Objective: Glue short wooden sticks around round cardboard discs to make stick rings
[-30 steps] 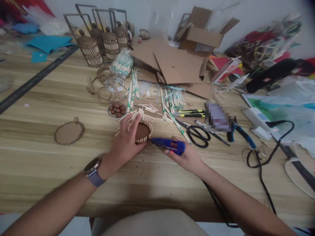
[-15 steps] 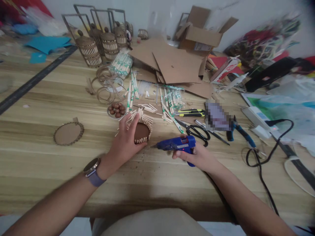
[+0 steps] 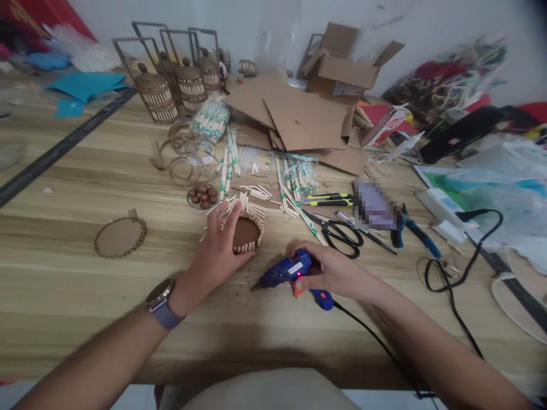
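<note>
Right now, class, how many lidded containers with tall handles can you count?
4, grouped at the table's back left: front-left container, front-right container, rear-left container and rear-right container. Another may be hidden beside the cardboard box, where a similar handle shows.

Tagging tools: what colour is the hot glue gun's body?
The hot glue gun has a blue body; best view: head.

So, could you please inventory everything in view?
Glue gun: one, blue, front centre
Stick-ringed dish: one, brown, centre
Loose sticks: many, pale, centre
Balls: several, brown, centre left
Cardboard disc: one, tan, left
Scissors: one, black, right
Pliers: one, blue, right
Baskets: four, brown, back left
Box: one, brown, back
Other clutter: uncounted, mixed, around
Watch: one, purple-strapped, left wrist
Left hand: one, bare, by dish
Right hand: one, bare, on glue gun
</note>
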`<state>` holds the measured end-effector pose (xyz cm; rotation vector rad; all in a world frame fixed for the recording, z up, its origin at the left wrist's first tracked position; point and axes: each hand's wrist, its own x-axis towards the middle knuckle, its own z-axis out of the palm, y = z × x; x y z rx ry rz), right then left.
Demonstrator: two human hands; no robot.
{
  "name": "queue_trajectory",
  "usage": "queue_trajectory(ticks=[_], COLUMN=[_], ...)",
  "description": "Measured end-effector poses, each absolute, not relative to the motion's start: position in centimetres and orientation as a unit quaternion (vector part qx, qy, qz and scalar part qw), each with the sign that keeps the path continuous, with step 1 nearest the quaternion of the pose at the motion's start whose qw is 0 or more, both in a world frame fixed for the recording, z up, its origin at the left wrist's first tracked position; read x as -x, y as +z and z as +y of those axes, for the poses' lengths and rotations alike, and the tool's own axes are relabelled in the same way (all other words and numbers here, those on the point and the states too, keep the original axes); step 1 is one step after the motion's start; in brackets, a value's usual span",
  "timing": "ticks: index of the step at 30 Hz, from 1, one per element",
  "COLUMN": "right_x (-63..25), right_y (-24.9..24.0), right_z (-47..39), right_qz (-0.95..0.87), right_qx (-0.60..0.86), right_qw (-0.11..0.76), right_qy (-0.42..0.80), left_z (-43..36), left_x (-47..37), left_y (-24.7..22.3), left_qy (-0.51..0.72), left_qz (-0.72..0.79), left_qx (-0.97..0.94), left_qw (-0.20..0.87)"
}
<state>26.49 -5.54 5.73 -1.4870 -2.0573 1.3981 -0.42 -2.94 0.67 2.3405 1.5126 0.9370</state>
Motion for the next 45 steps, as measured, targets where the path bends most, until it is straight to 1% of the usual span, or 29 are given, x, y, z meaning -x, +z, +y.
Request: queue_trajectory(ticks=[2, 5, 7, 10, 13, 14, 19, 26, 31, 33, 35, 36, 38, 40, 42, 45], right_x=[-26.7, -26.7, -26.1, -24.1, -21.2, -20.3, -17.2, -17.4, -18.5, -19.5, -20.6, -21.0, -21.6, -21.6, -21.2, -20.6], right_y=[6.1, 7.0, 7.7, 8.4, 8.4, 8.2, 6.8, 6.0, 7.2, 8.5, 10.2, 11.0, 12.3, 12.6, 11.9, 10.0], right_z=[-4.8, -3.6, -2.5, -0.1, 3.0, 4.0, 6.8, 7.1, 6.7, 5.9, 4.7, 3.9, 2.4, 1.1, 0.5, 0.6], right_qz=[-0.763, -0.823, -0.839, -0.841, -0.847, -0.848, -0.853, -0.846, -0.850, -0.845, -0.833, -0.833, -0.843, -0.865, -0.888, -0.908], right_qx=[0.486, 0.458, 0.474, 0.511, 0.522, 0.522, 0.512, 0.517, 0.508, 0.513, 0.499, 0.475, 0.418, 0.355, 0.310, 0.283], right_qw=[0.110, 0.068, 0.049, 0.042, -0.003, -0.006, -0.031, -0.038, 0.003, 0.045, 0.128, 0.148, 0.135, 0.117, 0.129, 0.162], right_qy=[0.412, 0.328, 0.265, 0.175, 0.105, 0.096, 0.097, 0.126, 0.138, 0.148, 0.202, 0.243, 0.310, 0.334, 0.313, 0.263], left_z=[-2.9, -2.9, -3.0, -3.0, -3.0, -3.0, -3.0, -3.0, -3.0, -3.0, -2.9, -2.9, -2.9, -2.9, -2.8, -2.8], left_x=[0.4, 0.4, 0.3, 0.3, 0.2, 0.2, 0.3, 0.3, 0.3, 0.3, 0.3, 0.3, 0.3, 0.3, 0.2, 0.3], left_y=[0.6, 0.5, 0.6, 0.8, 0.8, 0.8, 0.5, 0.4, 0.5, 0.5, 0.6, 0.6, 0.6, 0.6, 0.6, 0.4], left_qy=[0.321, 0.324, 0.322, 0.321, 0.322, 0.322, 0.320, 0.318, 0.321, 0.319, 0.314, 0.314, 0.315, 0.321, 0.325, 0.322], left_qz=[0.511, 0.512, 0.513, 0.515, 0.515, 0.514, 0.514, 0.513, 0.511, 0.512, 0.514, 0.515, 0.515, 0.512, 0.511, 0.512], left_qx=[-0.792, -0.789, -0.788, -0.787, -0.787, -0.788, -0.789, -0.791, -0.791, -0.791, -0.790, -0.790, -0.789, -0.789, -0.790, -0.791], left_qw=[0.100, 0.102, 0.107, 0.111, 0.110, 0.107, 0.100, 0.098, 0.099, 0.104, 0.111, 0.113, 0.113, 0.107, 0.100, 0.095])
